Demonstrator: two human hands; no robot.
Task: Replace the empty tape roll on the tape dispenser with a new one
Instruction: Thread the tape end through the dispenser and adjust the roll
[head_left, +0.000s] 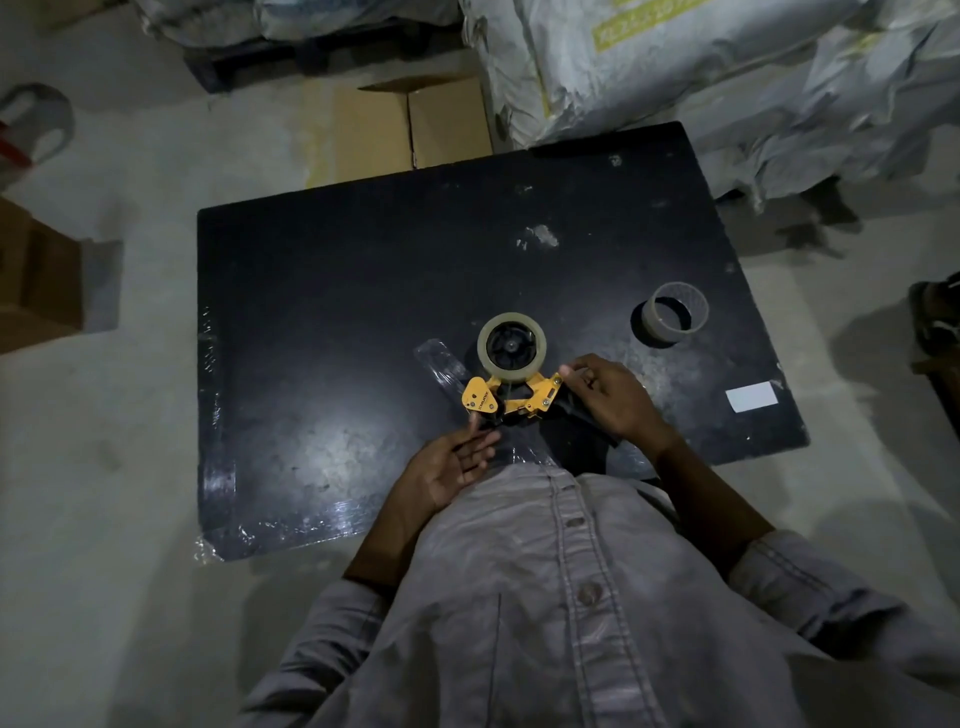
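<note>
A yellow tape dispenser (511, 397) hangs just above the black table (337, 322), near its front edge. A roll of tape (511, 347) sits on its black hub. A clear strip of tape (441, 364) trails from it to the left. My right hand (610, 395) grips the dispenser's black handle, thumb near the yellow frame. My left hand (457, 460) is below the dispenser's front end, fingers straight, fingertips touching its underside. A second, thin-walled tape ring (672, 314) lies on the table to the right.
A white label (751, 396) lies near the table's right edge. Cardboard boxes (415, 127) stand behind the table and at the left (36, 280). Large grey sacks (675, 67) pile up at the back right. Clear tape strips stick along the table's left and front edges.
</note>
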